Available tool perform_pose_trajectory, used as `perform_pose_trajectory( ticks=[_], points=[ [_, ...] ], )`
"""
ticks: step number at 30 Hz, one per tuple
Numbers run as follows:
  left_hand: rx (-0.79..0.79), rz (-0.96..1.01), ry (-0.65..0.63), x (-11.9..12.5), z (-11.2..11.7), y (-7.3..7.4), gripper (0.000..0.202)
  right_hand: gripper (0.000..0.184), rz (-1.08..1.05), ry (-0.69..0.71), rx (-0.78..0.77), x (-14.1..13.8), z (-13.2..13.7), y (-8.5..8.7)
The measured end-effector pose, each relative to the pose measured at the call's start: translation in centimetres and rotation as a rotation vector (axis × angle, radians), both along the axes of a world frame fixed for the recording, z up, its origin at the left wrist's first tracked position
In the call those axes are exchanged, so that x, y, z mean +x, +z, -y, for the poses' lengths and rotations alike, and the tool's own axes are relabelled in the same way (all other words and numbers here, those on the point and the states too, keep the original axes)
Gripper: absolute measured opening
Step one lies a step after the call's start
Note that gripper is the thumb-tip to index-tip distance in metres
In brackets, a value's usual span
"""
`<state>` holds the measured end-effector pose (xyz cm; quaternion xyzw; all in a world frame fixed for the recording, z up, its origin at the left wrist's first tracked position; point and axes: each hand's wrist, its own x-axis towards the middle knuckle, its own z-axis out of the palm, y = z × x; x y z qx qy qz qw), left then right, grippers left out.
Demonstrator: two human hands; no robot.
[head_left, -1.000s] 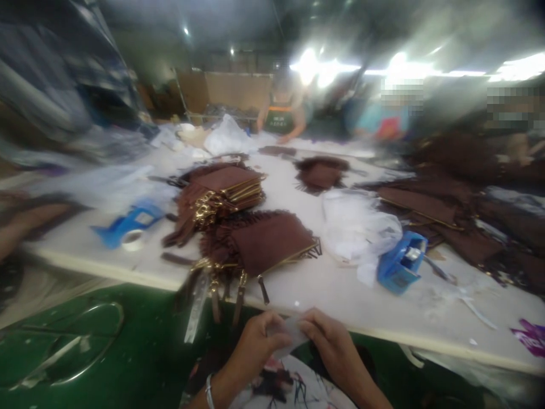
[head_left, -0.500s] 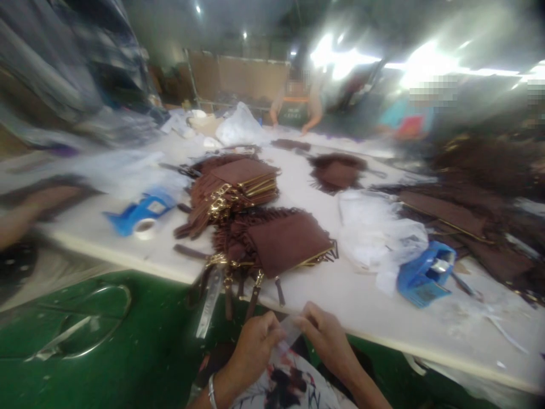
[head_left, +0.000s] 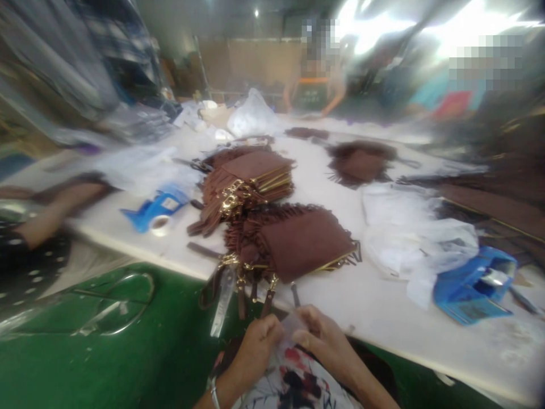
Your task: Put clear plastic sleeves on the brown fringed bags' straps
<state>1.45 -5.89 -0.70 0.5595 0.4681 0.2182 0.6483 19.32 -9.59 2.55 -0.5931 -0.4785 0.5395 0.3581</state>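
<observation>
Low in front of my lap, at the table's front edge, my left hand (head_left: 260,343) is closed in a pinch on a small translucent piece of plastic (head_left: 293,325). My right hand (head_left: 324,336) has its thumb and fingers at the other side of the same piece. Just beyond my hands lies a stack of brown fringed pouches (head_left: 309,241) with gold zips. Their straps, gold clasps and a clear printed strip (head_left: 223,304) hang over the edge. Another stack of brown pouches (head_left: 251,170) lies behind, with gold clips gathered at its front.
Blue tape dispensers stand at left (head_left: 158,207) and right (head_left: 472,287), with a tape roll (head_left: 160,225) by the left one. White plastic bags (head_left: 409,233) lie right of the pouches. A co-worker's arm (head_left: 63,213) rests at the left; other people are across the table (head_left: 426,335).
The view has swung slightly, so the table's things appear further right. My right-hand fingers have shifted around the plastic piece, which both hands still hold. More of the left co-worker's sleeve shows.
</observation>
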Motion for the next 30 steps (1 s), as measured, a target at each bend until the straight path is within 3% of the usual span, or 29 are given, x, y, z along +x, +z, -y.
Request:
perform_pose_trajectory(
  ticks=[9,15,18,22,26,30],
  points=[
    [-0.092,0.127,0.067,-0.1,0.8,-1.8,0.041,0.025,-0.095,-0.25,-0.082,-1.9,1.0,-2.3],
    [-0.077,0.117,0.108,-0.1,1.3,-2.5,0.039,0.033,-0.243,-0.178,-0.165,-1.9,1.9,-2.8],
    [-0.123,0.178,0.101,0.4,1.6,-2.1,0.037,0.033,-0.141,-0.239,-0.109,-1.8,2.3,-3.3],
    [-0.298,0.316,0.036,0.6,2.2,-2.2,0.038,0.029,0.078,-0.261,-0.017,-1.0,2.7,-2.7],
    [-0.341,0.222,0.025,-0.1,2.4,-3.3,0.038,0.03,0.167,-0.26,-0.017,-0.3,3.2,-1.9],
    [-0.348,0.126,-0.075,-1.0,1.8,-3.7,0.041,0.029,0.169,-0.241,-0.046,-0.6,3.3,-2.2]
  ],
)
